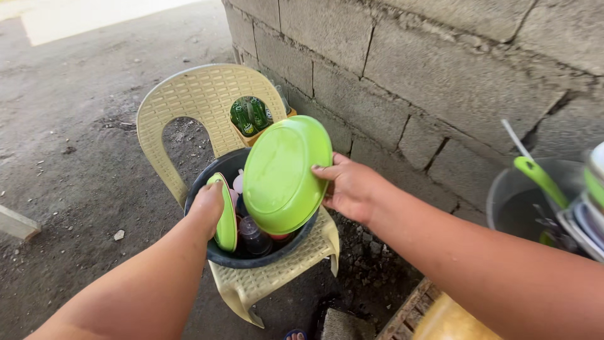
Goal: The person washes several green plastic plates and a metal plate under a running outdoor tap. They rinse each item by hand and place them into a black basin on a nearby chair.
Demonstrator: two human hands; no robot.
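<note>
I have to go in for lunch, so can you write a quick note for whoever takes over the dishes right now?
Left hand: holds a small green plate upright on its edge inside the dark basin.
Right hand: grips the rim of the big green bowl, tilted over the basin.
The basin sits on a cream plastic chair and already holds a clear cup and some pinkish items.
Done: several dishes are in the basin.
Left: both green pieces are not yet let go. More dishes sit stacked at the far right.
</note>
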